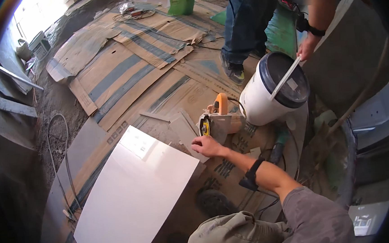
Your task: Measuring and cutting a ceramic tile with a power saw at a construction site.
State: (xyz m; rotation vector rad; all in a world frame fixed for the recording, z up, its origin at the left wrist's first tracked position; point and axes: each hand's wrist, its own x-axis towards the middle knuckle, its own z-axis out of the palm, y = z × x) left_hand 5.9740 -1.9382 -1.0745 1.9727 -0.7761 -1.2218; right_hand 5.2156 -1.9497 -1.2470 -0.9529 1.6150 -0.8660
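I cannot tell the right hand's grip (pixel 208 146) near the saw (pixel 220 121); cardboard (pixel 124 79) bears lettering (pixel 225 167).

the panel (pixel 136 197) is glossy white, the power cutter (pixel 222 120) orange and grey with touches of yellow; the tan cardboard (pixel 121 79) has blue-grey stripes, the white bucket (pixel 257 97) a dark lid (pixel 299 91).

Looks like a building site, or a room under renovation. Has flattened cardboard (pixel 122 59) spread underfoot, with rough, dirt-like ground (pixel 56 97) along the left. Shows builder's gear and materials lying about: a handheld power saw (pixel 219 119), a large glossy white tile (pixel 139 197), pale offcuts (pixel 181 128) beside the saw, a lidded bucket (pixel 260 94).
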